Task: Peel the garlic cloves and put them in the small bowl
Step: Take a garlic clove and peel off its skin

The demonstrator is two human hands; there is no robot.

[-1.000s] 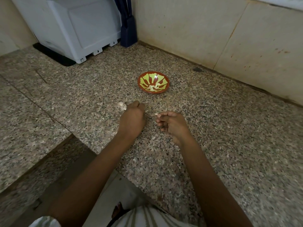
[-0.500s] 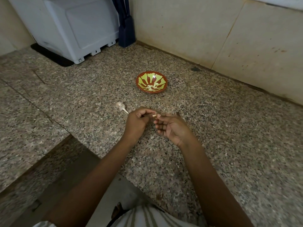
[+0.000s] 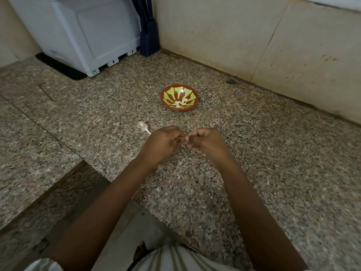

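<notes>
Closer now, left hand [image 3: 162, 143] and right hand [image 3: 207, 142] pinch a small clove [image 3: 184, 140].

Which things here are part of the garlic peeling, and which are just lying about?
Job: left hand and right hand pinching a barely visible clove; garlic head; small bowl holding peeled cloves.
Lying about: white appliance, black mat, dark blue object.

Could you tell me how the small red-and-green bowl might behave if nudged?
The small red and yellow-green glossy bowl is shallow and wide, so it probably slides rather than tips. Its shine suggests glazed ceramic, likely chippable on the speckled granite counter.
</notes>
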